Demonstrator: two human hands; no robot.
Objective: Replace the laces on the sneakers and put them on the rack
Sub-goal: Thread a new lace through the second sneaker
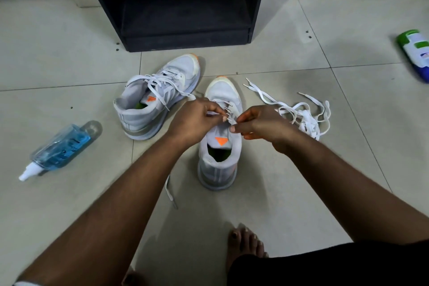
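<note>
The left hand (195, 118) is closed, its fingertips pinching a lace (228, 118) over the eyelet area of the near sneaker (220, 137). The right hand (257, 124) is also closed, thumb and forefinger pinching the same lace just beside the left hand's grip. Both hands meet above the tongue of the near sneaker, which stands upright on the tiled floor (69, 72), toe pointing away from the person and heel toward the camera. One end of a lace trails on the floor below the left forearm, beside the sneaker's heel. The far sneaker (157, 95) stands just left of the near one, angled with its toe toward the upper right; it is laced, with loose ends draped across its opening. A tangled pile of loose white laces (301, 114) lies on the floor right of the near sneaker, close to the right hand. The black rack (183, 2) stands behind both sneakers, its lower shelf facing the person. A blue spray bottle (60, 148) lies on its side at the left. A green and white bottle (415, 53) lies at the right edge. A bare foot (246, 246) rests on the floor at the bottom.
</note>
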